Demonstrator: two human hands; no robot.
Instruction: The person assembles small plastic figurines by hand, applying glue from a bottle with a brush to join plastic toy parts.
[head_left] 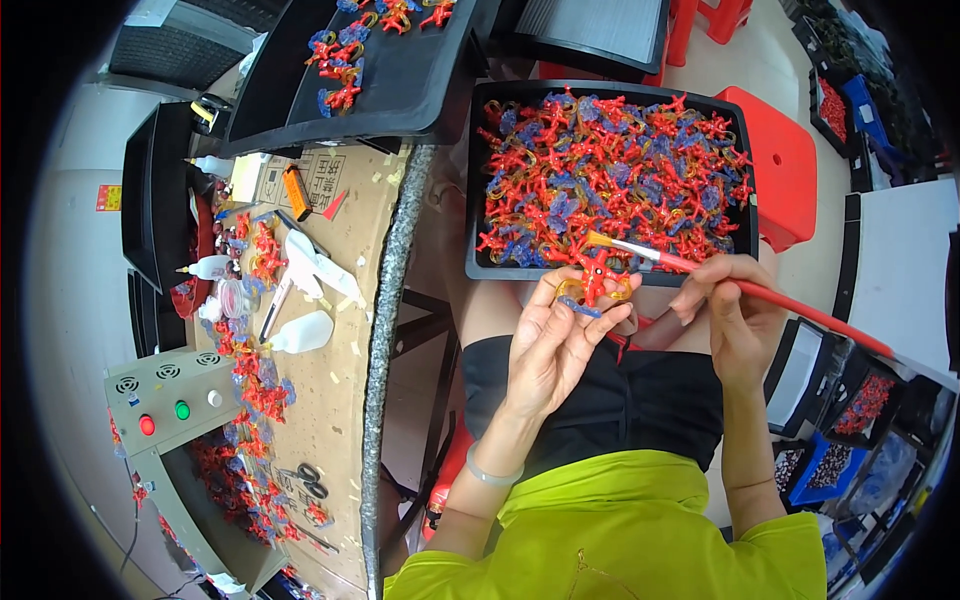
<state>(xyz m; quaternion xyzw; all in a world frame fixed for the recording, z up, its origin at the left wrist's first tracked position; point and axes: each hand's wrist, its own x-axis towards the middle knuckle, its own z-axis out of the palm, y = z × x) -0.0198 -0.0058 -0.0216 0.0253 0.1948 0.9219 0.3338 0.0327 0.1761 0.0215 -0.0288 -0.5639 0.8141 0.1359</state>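
Left grip [548, 350]: my thumb and fingers nearly meet, pinching one figure [597, 272] by its edges.
Held piece: at 1 o'clock from my left palm; glossy red, star-like limbs, see-through amber curls, a see-through blue part at its lower side.
Right grip [735, 310]: towards 3 o'clock from my left, fingers and thumb closed round one brush [800, 305].
Brush make-up: slim, smooth red handle, shiny ferrule, golden bristles pointing to 10 o'clock; the tip is right by the piece, though I cannot tell whether they touch.
Heaped tray [475, 190]: 12 o'clock; one, black, rectangular, raised rim, piled with matching pieces too tangled to count.
Stool [778, 160]: 2 o'clock; red, smooth, round-cornered, one hole on top.
Second tray [420, 110]: 11 o'clock; black, more pieces in clusters.
Surface [335, 400]: 9 o'clock; brown board, speckled grey edge.
Bottles [303, 332]: three, white, narrow-nozzled, 9 to 10 o'clock.
Scissors [312, 482]: 8 o'clock; one dark-handled pair.
Machine [165, 390]: 9 o'clock; pale casing, three round vents, three buttons coloured red, green, white.
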